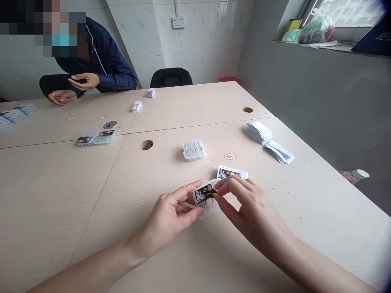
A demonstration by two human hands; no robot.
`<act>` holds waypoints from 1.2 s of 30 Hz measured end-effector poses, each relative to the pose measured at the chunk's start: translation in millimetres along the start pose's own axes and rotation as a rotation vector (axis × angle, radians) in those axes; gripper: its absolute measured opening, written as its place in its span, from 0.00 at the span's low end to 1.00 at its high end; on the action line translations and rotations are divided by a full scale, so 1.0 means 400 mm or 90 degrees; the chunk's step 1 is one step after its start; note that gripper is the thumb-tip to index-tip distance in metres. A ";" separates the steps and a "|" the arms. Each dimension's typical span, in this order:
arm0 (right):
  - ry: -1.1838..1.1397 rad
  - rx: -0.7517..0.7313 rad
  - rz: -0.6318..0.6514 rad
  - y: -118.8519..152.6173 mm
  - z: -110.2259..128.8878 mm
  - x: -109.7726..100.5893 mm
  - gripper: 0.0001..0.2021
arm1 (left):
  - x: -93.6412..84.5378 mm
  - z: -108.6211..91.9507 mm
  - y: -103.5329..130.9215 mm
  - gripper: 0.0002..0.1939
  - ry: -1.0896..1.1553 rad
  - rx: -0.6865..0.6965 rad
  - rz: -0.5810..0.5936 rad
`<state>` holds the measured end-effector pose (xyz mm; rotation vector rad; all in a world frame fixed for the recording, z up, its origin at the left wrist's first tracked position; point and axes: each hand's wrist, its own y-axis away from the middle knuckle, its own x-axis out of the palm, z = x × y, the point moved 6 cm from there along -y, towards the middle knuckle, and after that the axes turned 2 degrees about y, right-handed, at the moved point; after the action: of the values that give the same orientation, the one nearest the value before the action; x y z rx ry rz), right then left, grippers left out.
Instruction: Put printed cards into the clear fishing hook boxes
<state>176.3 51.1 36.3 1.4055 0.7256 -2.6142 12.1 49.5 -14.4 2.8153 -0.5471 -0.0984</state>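
Observation:
My left hand (175,211) holds a small clear plastic box of fish hooks (209,209) by its left side, thumb in front and fingers behind. A black printed label (204,193) lies across the upper part of that box. My right hand (244,199) pinches the label's right end between thumb and fingertips. Just behind my right hand is a sheet of similar black labels (229,172), partly covered by the fingers. Farther back on the table stand clear boxes of hooks (194,150), seemingly stacked.
On the table (146,179) are white paper slips (259,132) at right, a small red-edged tag (229,156), labelled boxes (105,137) at left, and cable holes (147,145). A co-worker in a dark blue jacket (111,61) sits across. A capped bottle (354,176) stands beyond the right edge.

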 end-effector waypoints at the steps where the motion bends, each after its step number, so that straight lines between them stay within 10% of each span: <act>1: 0.014 0.001 -0.005 0.000 -0.003 0.001 0.05 | 0.000 -0.001 0.000 0.27 -0.003 0.000 -0.002; 36: -0.005 0.008 0.000 0.009 0.001 0.003 0.05 | 0.010 0.002 0.005 0.27 0.021 0.004 0.001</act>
<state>176.3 47.7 34.0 1.3980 0.7096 -2.6264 15.1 46.1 -14.9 2.8168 -0.5421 -0.0498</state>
